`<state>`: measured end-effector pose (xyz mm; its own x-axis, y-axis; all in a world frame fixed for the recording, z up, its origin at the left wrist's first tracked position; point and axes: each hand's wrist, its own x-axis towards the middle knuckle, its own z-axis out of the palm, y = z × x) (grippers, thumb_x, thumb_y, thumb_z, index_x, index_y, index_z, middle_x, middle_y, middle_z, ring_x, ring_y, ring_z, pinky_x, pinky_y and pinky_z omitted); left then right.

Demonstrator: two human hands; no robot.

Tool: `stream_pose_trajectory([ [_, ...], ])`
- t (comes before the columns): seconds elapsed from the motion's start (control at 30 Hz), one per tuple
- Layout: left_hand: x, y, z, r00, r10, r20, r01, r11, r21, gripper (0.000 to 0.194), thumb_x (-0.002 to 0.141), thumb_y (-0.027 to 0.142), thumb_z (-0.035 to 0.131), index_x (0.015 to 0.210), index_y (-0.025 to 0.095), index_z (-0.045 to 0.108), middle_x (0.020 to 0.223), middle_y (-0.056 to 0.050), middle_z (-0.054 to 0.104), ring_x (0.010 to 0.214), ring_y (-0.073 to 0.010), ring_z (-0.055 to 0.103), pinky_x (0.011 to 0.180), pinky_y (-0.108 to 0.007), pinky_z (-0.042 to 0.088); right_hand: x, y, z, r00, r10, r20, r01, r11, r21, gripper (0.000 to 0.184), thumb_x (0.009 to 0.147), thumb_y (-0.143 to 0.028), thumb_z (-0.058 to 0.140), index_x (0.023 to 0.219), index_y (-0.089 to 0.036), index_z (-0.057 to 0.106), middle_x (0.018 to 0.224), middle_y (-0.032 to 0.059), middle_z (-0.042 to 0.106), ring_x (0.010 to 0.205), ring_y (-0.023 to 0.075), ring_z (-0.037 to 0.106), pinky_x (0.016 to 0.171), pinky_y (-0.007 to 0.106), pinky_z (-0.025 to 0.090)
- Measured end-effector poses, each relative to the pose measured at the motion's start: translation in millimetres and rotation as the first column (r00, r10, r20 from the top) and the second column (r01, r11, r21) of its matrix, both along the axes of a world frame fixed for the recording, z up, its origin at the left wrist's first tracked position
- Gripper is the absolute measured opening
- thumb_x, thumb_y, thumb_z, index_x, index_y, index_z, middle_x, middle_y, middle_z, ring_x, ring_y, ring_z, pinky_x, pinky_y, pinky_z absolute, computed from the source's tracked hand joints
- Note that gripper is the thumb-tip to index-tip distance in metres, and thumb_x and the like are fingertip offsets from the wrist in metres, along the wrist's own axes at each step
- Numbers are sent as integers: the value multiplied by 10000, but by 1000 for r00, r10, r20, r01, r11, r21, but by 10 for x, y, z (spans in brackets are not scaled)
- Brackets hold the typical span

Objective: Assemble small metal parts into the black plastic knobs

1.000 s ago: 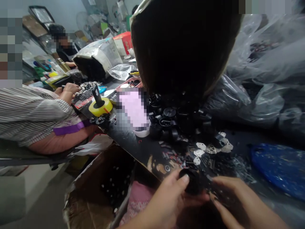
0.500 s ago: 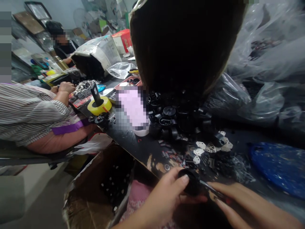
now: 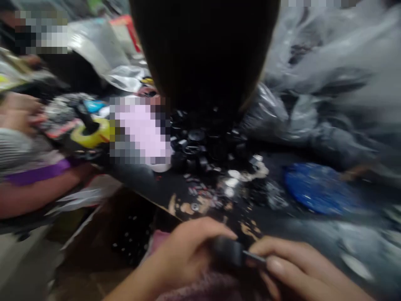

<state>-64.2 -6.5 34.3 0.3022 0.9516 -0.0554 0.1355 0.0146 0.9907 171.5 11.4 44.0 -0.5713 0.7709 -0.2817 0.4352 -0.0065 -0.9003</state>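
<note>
The picture is smeared by motion. My left hand is closed round a small round black part at the near edge of the dark worktable. My right hand pinches a thin dark pin-like piece that meets the side of that black part. Both hands are close together over my lap. Just beyond them lies a scatter of small black parts and pale flat pieces.
A heap of black round parts spills from a large dark sack. A blue bag lies right, clear plastic bags behind. A yellow tape roll and another person's arm are left. A cardboard box sits below the table edge.
The view has swung right and down, so everything shifts left and blurs. My hands have drawn nearer to me with the black part, and the right hand's thin piece now touches it.
</note>
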Motion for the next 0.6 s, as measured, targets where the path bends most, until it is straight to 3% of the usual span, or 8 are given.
stream_pose_trajectory([
  [0.03, -20, 5, -16, 1000, -13, -2, 13, 997, 80, 298, 800, 131, 621, 1015, 304, 734, 992, -66, 755, 976, -251, 670, 898, -351, 470, -39, -40, 65, 999, -44, -24, 42, 996, -83, 238, 904, -376, 481, 911, -290, 703, 781, 5, 731, 647, 156, 687, 537, 213, 546],
  [0.1, -1, 29, -113, 995, 82, 56, -91, 981, 174, 287, 744, 117, 678, 942, 308, 759, 971, -66, 763, 1002, -267, 664, 937, -356, 457, -102, -88, 119, 984, -135, -119, 108, 973, -206, 212, 894, -362, 512, 873, -235, 681, 740, -1, 698, 648, 134, 655, 583, 217, 531],
  [0.2, 171, 47, -293, 913, 373, 163, -380, 925, 10, 172, 750, 203, 706, 898, 276, 753, 937, -46, 763, 990, -252, 654, 1003, -359, 418, -81, -85, 46, 960, -226, -168, 174, 945, -278, 227, 920, -374, 474, 920, -208, 629, 777, -9, 682, 526, 85, 574, 485, 197, 464],
  [0.23, 247, 41, -337, 881, 440, 175, -426, 898, -112, 171, 764, 237, 701, 929, 269, 734, 953, -33, 753, 990, -243, 647, 1007, -362, 418, -41, -67, 4, 960, -255, -119, 228, 952, -207, 215, 927, -357, 464, 939, -209, 618, 807, -7, 685, 535, 84, 574, 494, 200, 458],
  [0.3, 391, 24, -397, 847, 493, 198, -411, 844, -345, 218, 793, 286, 681, 1010, 279, 682, 1017, -2, 720, 995, -221, 636, 981, -348, 447, 61, 2, -83, 931, -348, 106, 334, 933, 135, 146, 914, -266, 475, 936, -208, 606, 843, -2, 686, 631, 106, 610, 574, 225, 469],
  [0.37, 502, 17, -428, 840, 487, 240, -327, 807, -492, 246, 812, 313, 663, 1056, 289, 644, 1077, 10, 689, 1031, -209, 618, 954, -324, 469, 150, 111, -173, 825, -468, 317, 286, 829, 480, 112, 855, -160, 509, 896, -201, 604, 840, 2, 680, 727, 138, 627, 651, 259, 459],
  [0.4, 541, 20, -433, 833, 485, 266, -297, 798, -524, 247, 815, 320, 661, 1059, 291, 635, 1093, 13, 679, 1047, -204, 609, 944, -313, 477, 178, 173, -216, 779, -499, 380, 228, 789, 570, 127, 829, -127, 518, 885, -198, 606, 841, 7, 679, 753, 152, 627, 675, 276, 446],
  [0.6, 606, 96, -373, 788, 508, 347, -227, 765, -603, 255, 811, 316, 666, 1063, 283, 636, 1109, 11, 673, 997, -184, 625, 892, -309, 524, 158, 407, -375, 718, -482, 502, 26, 740, 672, 124, 868, -169, 520, 853, -178, 643, 822, 53, 675, 747, 198, 600, 721, 345, 326],
])
